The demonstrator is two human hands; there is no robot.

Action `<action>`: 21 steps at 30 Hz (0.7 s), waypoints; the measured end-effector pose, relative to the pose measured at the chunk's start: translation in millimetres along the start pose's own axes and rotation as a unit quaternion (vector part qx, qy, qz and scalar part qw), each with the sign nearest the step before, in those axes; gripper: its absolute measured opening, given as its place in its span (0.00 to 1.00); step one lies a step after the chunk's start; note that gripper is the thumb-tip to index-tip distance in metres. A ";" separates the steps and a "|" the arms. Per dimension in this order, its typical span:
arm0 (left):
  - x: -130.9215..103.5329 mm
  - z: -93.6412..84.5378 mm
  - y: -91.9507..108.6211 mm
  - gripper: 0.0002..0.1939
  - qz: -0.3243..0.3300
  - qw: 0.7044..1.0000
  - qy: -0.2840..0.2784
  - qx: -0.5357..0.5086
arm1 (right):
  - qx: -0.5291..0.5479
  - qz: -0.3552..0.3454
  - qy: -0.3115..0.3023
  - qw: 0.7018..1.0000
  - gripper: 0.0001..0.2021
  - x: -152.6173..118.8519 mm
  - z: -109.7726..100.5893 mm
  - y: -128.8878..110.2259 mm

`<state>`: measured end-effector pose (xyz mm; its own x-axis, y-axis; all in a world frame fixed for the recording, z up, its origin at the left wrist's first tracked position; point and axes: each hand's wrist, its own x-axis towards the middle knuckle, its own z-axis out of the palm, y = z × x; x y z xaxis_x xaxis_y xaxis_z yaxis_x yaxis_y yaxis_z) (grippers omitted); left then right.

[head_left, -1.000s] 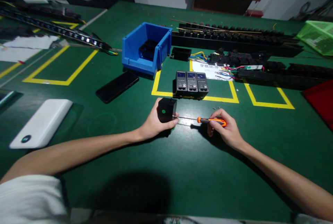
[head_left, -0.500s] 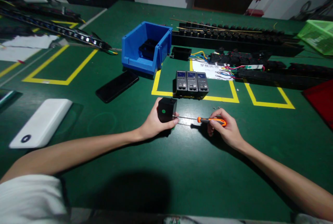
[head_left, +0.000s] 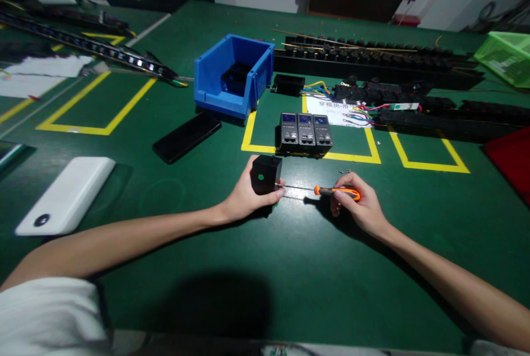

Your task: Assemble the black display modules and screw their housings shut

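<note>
My left hand (head_left: 248, 190) is closed around a small black box (head_left: 265, 173) with a round green sticker on its side. In my right hand (head_left: 358, 198) is an orange and black screwdriver (head_left: 337, 192), pinched by its handle. Its thin shaft points left, and the tip meets the right side of the box, near my left thumb. Beyond the box, three black modules (head_left: 306, 132) with small dark blue displays stand side by side. A few tiny screws (head_left: 345, 171) lie just past my right hand.
A blue bin (head_left: 226, 103) with black parts inside stands behind a black phone (head_left: 187, 137). At the left lies a white power bank (head_left: 66, 196). Black rails and wired strips (head_left: 397, 94) stretch across the back right, near a red object (head_left: 511, 160).
</note>
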<state>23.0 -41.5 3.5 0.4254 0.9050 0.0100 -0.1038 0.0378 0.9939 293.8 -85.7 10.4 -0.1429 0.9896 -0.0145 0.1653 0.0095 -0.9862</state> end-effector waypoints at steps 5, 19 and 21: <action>-0.2 -0.4 -0.4 0.29 -0.005 1.000 0.001 0.001 | 0.005 0.003 -0.001 1.000 0.11 -0.2 -0.3 -0.7; -0.1 -0.7 -2.6 0.28 0.000 1.000 -0.001 0.000 | -0.038 -0.067 0.015 0.997 0.11 -1.0 -4.8 6.9; 0.0 -1.0 -3.2 0.28 0.000 1.000 0.000 0.001 | -0.050 -0.074 0.022 0.996 0.11 -1.3 -5.5 7.7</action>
<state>22.4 -41.1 0.2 0.4262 0.9046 0.0103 -0.1016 0.0366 0.9942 300.6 -86.1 3.8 -0.1310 0.9816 0.1389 0.2423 0.1676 -0.9556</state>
